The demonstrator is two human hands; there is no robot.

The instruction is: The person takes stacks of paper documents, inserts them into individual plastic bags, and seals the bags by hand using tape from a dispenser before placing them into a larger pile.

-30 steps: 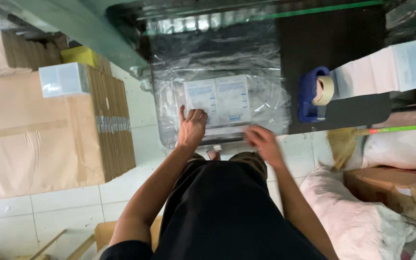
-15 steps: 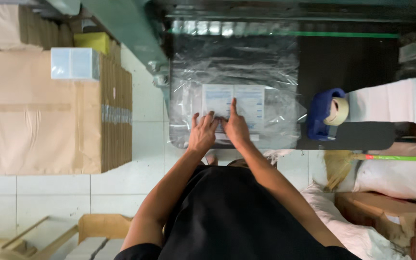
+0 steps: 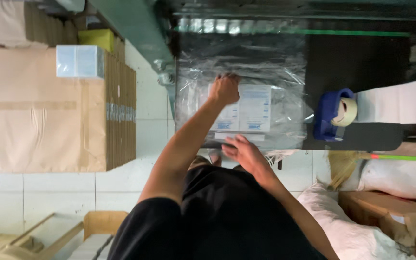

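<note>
Now, left hand: the left hand [image 3: 226,88] is curled at the far edge of the white packet [image 3: 241,108], apparently gripping it.
Right hand: the right hand [image 3: 244,153] is spread flat, fingers open, holding nothing, at the near edge.
Packet: inside the clear plastic bag [image 3: 285,72] on the dark table [image 3: 362,62], left of the blue tape dispenser [image 3: 332,114].
Doing it well: likely smooth the film flat, keeping the packet square.

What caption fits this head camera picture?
Left hand and right hand press a clear plastic bag holding white printed boxes.
</note>
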